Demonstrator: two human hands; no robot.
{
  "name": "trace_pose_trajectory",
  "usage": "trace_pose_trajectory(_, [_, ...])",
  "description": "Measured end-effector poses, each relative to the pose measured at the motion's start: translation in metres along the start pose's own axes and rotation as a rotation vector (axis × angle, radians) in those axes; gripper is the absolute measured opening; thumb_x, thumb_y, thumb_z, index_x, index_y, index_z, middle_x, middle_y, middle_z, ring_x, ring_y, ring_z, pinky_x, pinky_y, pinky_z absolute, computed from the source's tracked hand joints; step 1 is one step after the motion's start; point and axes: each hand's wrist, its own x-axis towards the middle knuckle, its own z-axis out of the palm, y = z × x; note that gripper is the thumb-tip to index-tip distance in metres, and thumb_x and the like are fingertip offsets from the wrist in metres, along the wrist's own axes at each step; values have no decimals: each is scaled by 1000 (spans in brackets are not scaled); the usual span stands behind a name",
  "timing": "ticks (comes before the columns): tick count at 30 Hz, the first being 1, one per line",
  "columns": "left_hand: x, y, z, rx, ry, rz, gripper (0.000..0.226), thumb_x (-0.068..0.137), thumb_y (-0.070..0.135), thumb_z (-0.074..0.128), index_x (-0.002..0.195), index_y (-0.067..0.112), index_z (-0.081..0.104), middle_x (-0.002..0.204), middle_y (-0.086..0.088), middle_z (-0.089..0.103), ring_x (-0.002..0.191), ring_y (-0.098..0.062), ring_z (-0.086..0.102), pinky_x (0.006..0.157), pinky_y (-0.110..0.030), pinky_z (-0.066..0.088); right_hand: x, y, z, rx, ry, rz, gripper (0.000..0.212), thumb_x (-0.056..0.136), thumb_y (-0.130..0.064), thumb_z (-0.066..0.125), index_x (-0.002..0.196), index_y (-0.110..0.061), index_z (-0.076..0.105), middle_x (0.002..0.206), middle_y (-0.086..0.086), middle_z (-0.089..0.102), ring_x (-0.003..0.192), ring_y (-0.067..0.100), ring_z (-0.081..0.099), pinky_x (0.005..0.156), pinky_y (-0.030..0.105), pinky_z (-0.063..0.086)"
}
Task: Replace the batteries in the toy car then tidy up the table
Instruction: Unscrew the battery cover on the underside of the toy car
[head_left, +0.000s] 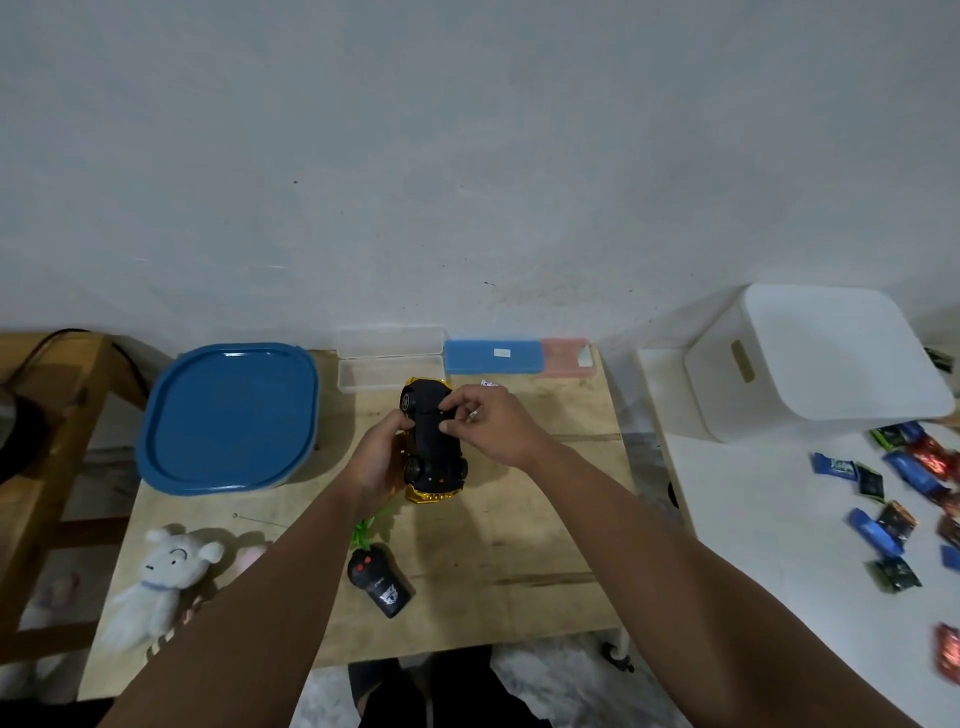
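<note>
A gold toy car (434, 457) is held upside down over the middle of the wooden table (519, 545), its black underside and wheels facing up. My left hand (376, 460) grips the car along its left side. My right hand (491, 423) rests on the underside near the car's far end, with thumb and fingertips pinched at the black panel there. Whether the fingers hold a small part, I cannot tell. A black remote control (379, 579) lies on the table nearer to me, beside a green item (363, 532).
A blue-lidded container (228, 415) stands at the left. Clear (389, 358), blue (493, 356) and pink (566, 356) cases line the back edge. A white plush toy (161, 571) lies front left. On the white table at right are a white bin (815, 364) and several wrapped packets (893, 499).
</note>
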Motion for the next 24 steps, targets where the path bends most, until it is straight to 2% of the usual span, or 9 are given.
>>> trace_pose_trajectory(4, [-2,0,3,-2,2,-3,44,96,30,49,127,3,65,106,-19,68,91,-33,70,79,-38,59,-2,-5,-3,43,5,39,11,88,-20,75,99,-20,72,82,-3,61,75,10,56,71,23,48])
trace_pose_trajectory(7, [-3,0,4,5,2,-10,60,85,35,56,133,1,63,114,-21,68,101,-37,69,85,-42,59,-5,-9,-7,70,12,52,6,91,-18,72,96,-15,73,82,-2,63,74,8,54,72,23,48])
trace_pose_trajectory(9, [-5,1,5,9,-4,1,63,82,36,57,134,1,62,116,-22,66,103,-38,67,88,-44,58,-7,-12,-10,84,7,56,8,91,-16,72,96,-11,74,81,-3,64,72,6,53,67,18,46])
trace_pose_trajectory(14, [-12,6,9,38,-11,37,43,98,29,47,129,6,66,110,-18,68,96,-33,69,79,-39,58,-9,-17,-19,100,-9,52,7,91,-15,72,94,-10,76,86,-6,69,76,1,58,66,9,44])
trace_pose_trajectory(18, [-15,11,10,54,6,38,39,95,33,51,120,10,70,108,-17,67,97,-33,68,82,-40,57,-8,-24,-24,100,-43,45,6,91,-13,72,93,-9,75,93,8,75,82,11,65,71,18,52])
trace_pose_trajectory(21, [-15,13,12,60,23,22,35,95,32,51,112,10,72,102,-13,71,88,-28,72,79,-37,56,-6,-28,-32,123,42,24,7,91,-13,72,94,-7,74,91,9,76,80,11,67,71,17,52])
trace_pose_trajectory(24, [-15,14,11,54,52,23,34,98,27,49,115,9,71,94,-10,79,86,-26,75,78,-36,58,-4,-25,-47,250,183,47,5,91,-10,72,94,-6,73,87,7,74,73,8,65,64,11,50])
